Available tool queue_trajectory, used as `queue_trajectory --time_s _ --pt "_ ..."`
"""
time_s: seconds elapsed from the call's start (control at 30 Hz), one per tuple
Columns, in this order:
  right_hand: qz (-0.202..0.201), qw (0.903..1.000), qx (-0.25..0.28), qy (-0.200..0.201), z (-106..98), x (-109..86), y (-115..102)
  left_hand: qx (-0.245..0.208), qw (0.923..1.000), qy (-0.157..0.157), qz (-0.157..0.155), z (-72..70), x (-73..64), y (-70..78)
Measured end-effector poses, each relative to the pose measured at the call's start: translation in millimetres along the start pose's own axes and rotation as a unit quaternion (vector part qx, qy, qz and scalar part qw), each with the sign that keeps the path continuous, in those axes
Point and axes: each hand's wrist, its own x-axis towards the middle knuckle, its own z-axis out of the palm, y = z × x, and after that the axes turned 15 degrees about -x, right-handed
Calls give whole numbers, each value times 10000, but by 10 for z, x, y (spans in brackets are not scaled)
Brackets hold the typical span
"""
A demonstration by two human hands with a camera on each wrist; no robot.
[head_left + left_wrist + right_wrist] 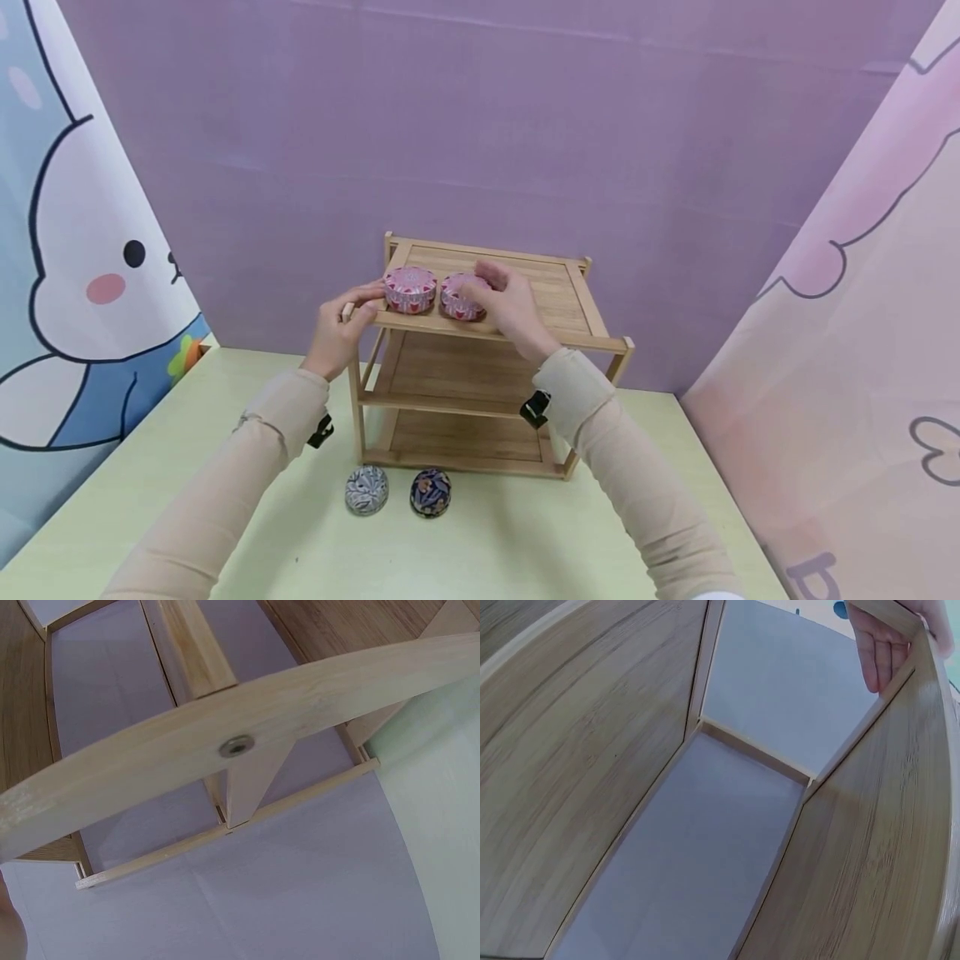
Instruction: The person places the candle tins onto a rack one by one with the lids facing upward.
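Two round pink patterned tins stand side by side at the front left of the top shelf of a wooden rack (525,271). My left hand (341,329) holds the rack's front left corner, beside the left tin (410,292); its fingers show past the rack's edge in the right wrist view. My right hand (513,308) grips the right tin (459,307), partly covering it, with the thumb across its lid. The left wrist view shows a wooden rail (315,697) with a bolt (237,746). Neither tin appears in the wrist views.
On the pale green table (300,533), in front of the rack, lie a grey-white leaf-patterned tin (367,490) and a dark blue floral tin (431,492). A purple backdrop (487,125) stands behind the rack, with printed cloths at both sides. Two lower shelves (457,371) sit beneath the top one.
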Motion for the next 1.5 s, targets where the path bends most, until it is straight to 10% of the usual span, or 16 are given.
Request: queue_trajectory --time_s 0.23,0.5,0.77,1.23,1.5 --pt "-206 9950 292 928 -80 -20 -37 -48 10000 -22 -39 -8 1 4" --pt "-713 9900 497 1111 -223 -166 -135 -165 9998 -8 -70 -71 25 -204" --pt "-901 9930 609 458 -259 -419 -95 -219 9997 54 78 -121 50 -313" --pt "-993 9921 256 -719 -178 -792 175 -76 9999 87 22 -30 -16 -15" --pt "-1290 9814 -171 -1409 -80 -881 448 -169 9998 -6 57 -112 49 -323"
